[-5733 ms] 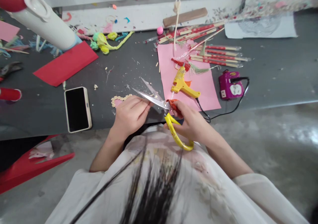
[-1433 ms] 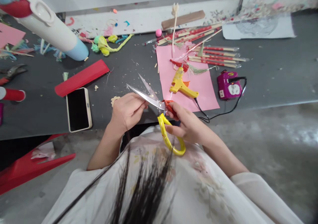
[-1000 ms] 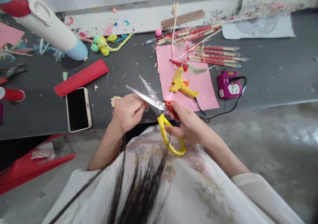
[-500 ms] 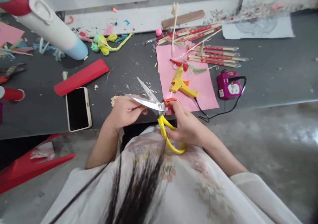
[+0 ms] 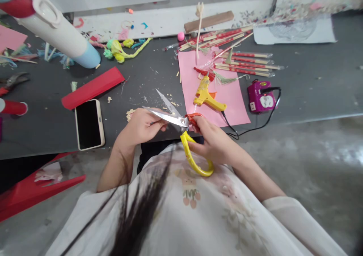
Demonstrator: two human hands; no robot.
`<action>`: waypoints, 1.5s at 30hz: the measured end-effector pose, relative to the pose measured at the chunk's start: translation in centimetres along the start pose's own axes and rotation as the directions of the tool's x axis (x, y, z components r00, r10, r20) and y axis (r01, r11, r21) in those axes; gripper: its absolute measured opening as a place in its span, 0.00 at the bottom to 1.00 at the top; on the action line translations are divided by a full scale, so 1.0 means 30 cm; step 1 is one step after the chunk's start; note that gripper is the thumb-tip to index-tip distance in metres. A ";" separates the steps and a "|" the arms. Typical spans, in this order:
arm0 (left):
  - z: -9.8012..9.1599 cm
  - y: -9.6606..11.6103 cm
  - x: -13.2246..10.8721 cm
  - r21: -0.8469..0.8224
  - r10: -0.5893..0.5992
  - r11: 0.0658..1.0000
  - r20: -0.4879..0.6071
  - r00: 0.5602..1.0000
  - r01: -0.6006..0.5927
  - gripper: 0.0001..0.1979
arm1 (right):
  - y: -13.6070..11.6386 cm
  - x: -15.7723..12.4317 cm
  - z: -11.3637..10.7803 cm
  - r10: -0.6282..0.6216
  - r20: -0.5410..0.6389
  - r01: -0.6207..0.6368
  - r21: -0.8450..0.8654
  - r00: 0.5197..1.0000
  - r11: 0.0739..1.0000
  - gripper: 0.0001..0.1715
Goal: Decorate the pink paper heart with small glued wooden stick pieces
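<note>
My right hand (image 5: 214, 140) grips a large pair of scissors (image 5: 185, 133) by its handles, one orange and one yellow. The blades are spread apart and point up and to the left. One blade passes over the fingers of my left hand (image 5: 141, 127), which is closed in a pinch near the table's front edge. Whatever those fingers pinch is hidden behind the blade and the thumb. Just behind my left hand lies a small heap of short pale cut pieces (image 5: 130, 114), with more bits scattered beyond the blade tips.
A yellow glue gun (image 5: 205, 97) lies on pink paper (image 5: 238, 108), its cord running to a purple power box (image 5: 261, 97). Wrapped chopsticks (image 5: 244, 65) are behind it. To the left are a phone (image 5: 90, 125), a red case (image 5: 93, 87) and a tall bottle (image 5: 65, 33).
Very little differs. My right thumb has shifted slightly on the yellow handle, and the hair hanging in front has swung left. The blades remain spread.
</note>
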State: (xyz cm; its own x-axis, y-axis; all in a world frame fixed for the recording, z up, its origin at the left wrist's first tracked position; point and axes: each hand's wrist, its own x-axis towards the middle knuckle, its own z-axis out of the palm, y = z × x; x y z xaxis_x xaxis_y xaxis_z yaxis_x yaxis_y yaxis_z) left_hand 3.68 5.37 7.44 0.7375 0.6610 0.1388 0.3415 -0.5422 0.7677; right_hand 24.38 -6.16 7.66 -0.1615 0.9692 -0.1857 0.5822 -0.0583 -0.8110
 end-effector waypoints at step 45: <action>0.166 -0.012 -0.019 -0.576 -0.258 0.783 0.041 0.965 0.234 0.15 | 0.081 0.102 0.026 0.255 -0.257 -0.249 0.057 0.932 0.967 0.11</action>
State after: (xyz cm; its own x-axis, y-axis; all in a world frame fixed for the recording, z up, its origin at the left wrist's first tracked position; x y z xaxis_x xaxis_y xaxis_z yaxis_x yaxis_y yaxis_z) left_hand 6.05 2.60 3.97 0.6475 0.7568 -0.0894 0.1042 0.0283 0.9942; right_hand 24.68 -3.52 4.70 0.2021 0.9501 -0.2374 0.5575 -0.3109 -0.7698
